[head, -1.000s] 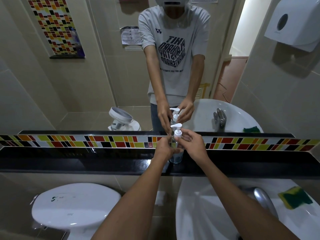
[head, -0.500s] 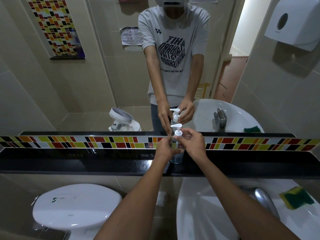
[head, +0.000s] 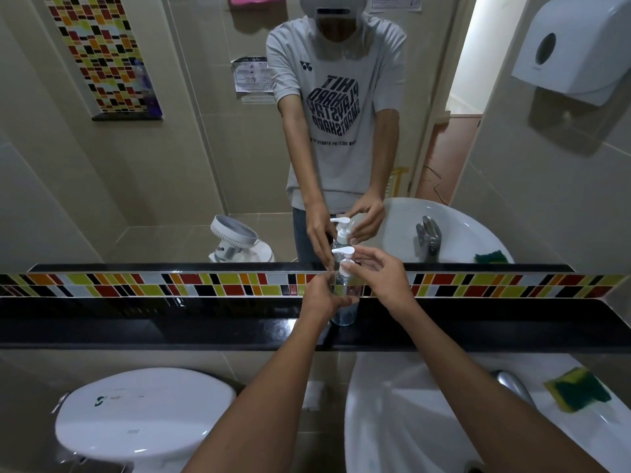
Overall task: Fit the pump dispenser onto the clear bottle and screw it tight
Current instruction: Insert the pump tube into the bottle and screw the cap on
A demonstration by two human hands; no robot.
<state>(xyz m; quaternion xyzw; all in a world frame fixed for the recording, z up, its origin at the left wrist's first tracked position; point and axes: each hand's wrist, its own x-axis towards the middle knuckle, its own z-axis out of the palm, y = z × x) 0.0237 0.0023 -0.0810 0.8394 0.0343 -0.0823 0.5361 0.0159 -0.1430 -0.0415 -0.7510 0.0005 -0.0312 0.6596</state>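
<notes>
A clear bottle (head: 345,315) stands upright on the black shelf (head: 170,322) under the mirror. A white pump dispenser (head: 345,257) sits on its neck, nozzle pointing left. My left hand (head: 324,295) is wrapped around the bottle's body and hides most of it. My right hand (head: 382,278) pinches the white collar of the pump with its fingertips. The mirror repeats both hands and the bottle just above.
A white washbasin (head: 426,421) with a metal tap (head: 512,387) lies below on the right, a green and yellow sponge (head: 577,390) on its rim. A white toilet lid (head: 143,414) is at lower left. A paper dispenser (head: 573,52) hangs upper right.
My right hand's fingers have shifted around the pump collar, thumb and fingers spread a little wider. The bottle and my left hand stay in the same spot.
</notes>
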